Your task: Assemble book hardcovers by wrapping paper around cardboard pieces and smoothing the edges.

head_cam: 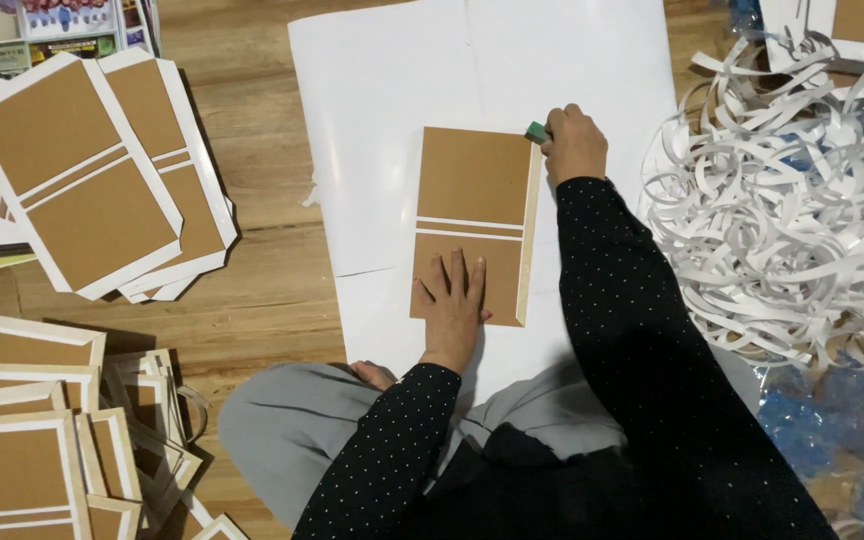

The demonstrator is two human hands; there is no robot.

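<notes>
A brown cardboard cover [477, 180] with a white gap across its middle lies on a large white sheet [392, 90] on the wooden floor. My left hand [452, 300] presses flat on the lower half of the cover, fingers spread. My right hand [574, 145] is at the cover's upper right corner, closed on a small green tool [536, 131] that touches the edge. A folded white strip runs along the cover's right side.
A big heap of curled white paper strips [782, 200] lies to the right. Stacks of brown boards with white borders [82, 170] sit at the left, with smaller ones [32, 430] at the lower left. My grey-trousered knees are at the bottom.
</notes>
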